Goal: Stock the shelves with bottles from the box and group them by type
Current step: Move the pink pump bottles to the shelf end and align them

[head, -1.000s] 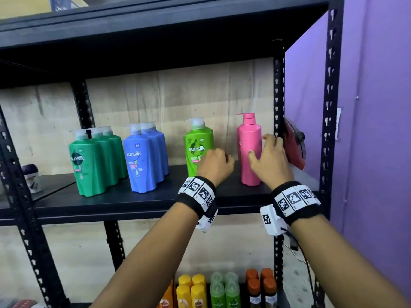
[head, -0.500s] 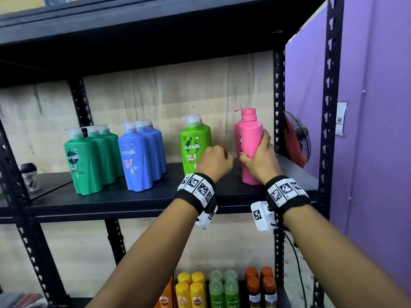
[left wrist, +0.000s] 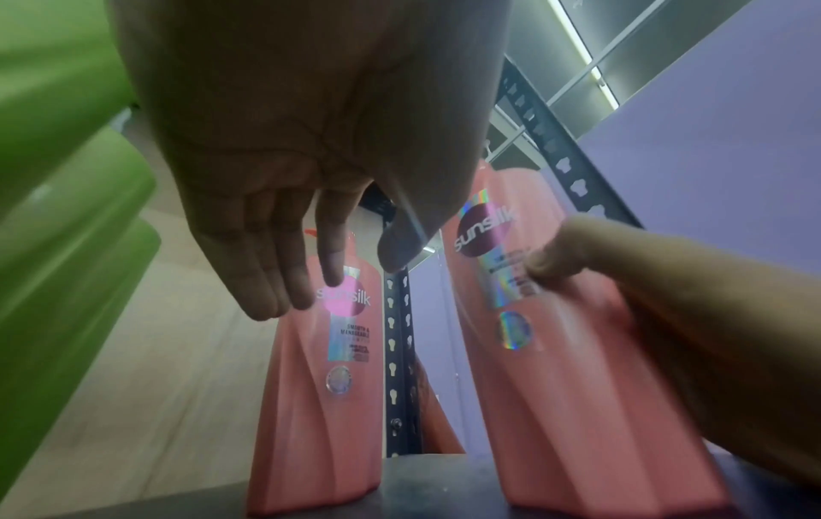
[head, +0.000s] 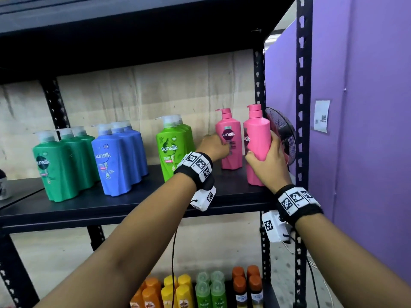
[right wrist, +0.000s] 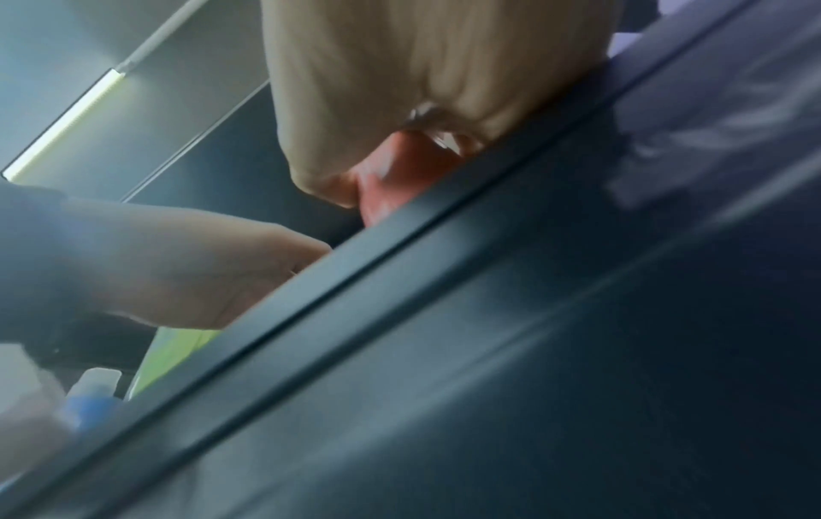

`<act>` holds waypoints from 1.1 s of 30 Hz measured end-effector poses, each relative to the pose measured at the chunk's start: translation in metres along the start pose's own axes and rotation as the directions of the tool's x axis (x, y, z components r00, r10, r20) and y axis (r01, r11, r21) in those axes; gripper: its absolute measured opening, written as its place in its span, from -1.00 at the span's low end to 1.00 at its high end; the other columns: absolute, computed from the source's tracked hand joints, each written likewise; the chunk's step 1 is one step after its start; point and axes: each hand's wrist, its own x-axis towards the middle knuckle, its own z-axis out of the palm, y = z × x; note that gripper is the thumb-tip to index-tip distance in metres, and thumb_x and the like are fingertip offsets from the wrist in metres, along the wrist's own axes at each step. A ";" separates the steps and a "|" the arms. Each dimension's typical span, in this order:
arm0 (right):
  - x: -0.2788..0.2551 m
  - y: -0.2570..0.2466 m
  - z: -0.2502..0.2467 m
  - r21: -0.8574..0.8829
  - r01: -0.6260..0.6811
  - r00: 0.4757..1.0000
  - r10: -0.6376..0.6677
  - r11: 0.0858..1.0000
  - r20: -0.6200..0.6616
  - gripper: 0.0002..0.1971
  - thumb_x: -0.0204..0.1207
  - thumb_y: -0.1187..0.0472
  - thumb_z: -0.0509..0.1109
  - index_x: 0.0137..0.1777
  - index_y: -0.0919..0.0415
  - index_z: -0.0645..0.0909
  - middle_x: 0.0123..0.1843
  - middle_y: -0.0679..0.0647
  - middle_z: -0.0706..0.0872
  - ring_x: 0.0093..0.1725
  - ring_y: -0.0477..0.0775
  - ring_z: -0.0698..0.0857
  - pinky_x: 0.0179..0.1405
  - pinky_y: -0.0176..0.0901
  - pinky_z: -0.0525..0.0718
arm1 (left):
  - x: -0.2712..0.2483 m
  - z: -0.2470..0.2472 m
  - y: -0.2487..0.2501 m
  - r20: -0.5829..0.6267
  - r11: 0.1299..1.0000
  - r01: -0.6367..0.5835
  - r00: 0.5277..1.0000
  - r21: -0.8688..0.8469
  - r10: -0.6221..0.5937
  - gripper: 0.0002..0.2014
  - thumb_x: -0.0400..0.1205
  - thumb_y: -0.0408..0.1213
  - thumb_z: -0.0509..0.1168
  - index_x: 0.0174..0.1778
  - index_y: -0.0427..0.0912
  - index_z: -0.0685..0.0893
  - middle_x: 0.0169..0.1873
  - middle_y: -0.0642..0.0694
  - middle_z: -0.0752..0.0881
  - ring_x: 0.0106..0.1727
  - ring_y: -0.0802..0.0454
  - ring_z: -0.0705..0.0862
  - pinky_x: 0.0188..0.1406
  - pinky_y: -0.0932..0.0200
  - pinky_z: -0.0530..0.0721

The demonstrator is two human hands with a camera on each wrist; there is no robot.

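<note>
Two pink Sunsilk pump bottles stand at the right end of the black shelf. My right hand grips the nearer pink bottle round its lower body, thumb across the label. My left hand reaches toward the farther pink bottle with straight fingers at its label; contact is unclear. Light green bottles, blue bottles and dark green bottles stand grouped to the left. The right wrist view shows only my palm, a bit of pink bottle and the shelf edge.
A black upright post and a fan flank the shelf's right end, with a purple wall beyond. The lower shelf holds small orange, yellow, green and brown bottles. A small jar sits far left.
My right hand took hold of the front pink bottle and shifted it right, uncovering the second one behind. My left hand left its fist by the green bottle and stretched toward the rear pink bottle.
</note>
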 end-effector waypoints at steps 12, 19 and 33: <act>0.002 0.020 0.005 0.081 0.015 1.000 -0.013 0.997 -0.026 -0.21 0.40 -0.10 0.47 0.61 -0.18 0.19 0.29 -0.05 0.52 0.06 -0.05 0.55 0.05 -0.15 0.49 | 0.068 0.026 0.006 0.080 0.879 0.286 0.958 -0.382 -0.277 0.07 0.56 0.18 0.47 0.74 -0.20 -0.05 0.58 -0.30 0.42 0.54 -0.31 0.50 0.52 -0.13 0.54; 0.001 0.021 0.008 0.059 0.025 0.998 -0.021 0.998 -0.067 -0.21 0.37 -0.18 0.42 0.61 -0.18 0.22 0.37 0.01 0.59 0.03 -0.23 0.46 0.06 -0.19 0.46 | 0.083 0.041 -0.014 0.119 0.846 0.267 0.964 -0.461 -0.239 0.05 0.51 0.21 0.52 0.69 -0.29 0.10 0.56 -0.25 0.47 0.51 -0.22 0.55 0.43 -0.02 0.59; -0.003 0.020 0.003 0.044 0.021 0.998 -0.018 0.999 -0.053 -0.24 0.46 -0.13 0.47 0.62 -0.18 0.21 0.42 0.05 0.56 0.10 -0.10 0.46 0.10 -0.12 0.46 | 0.066 0.026 -0.013 0.174 0.902 0.247 0.965 -0.355 -0.196 0.01 0.54 0.26 0.45 0.67 -0.31 0.15 0.51 -0.27 0.52 0.47 -0.24 0.58 0.43 -0.05 0.60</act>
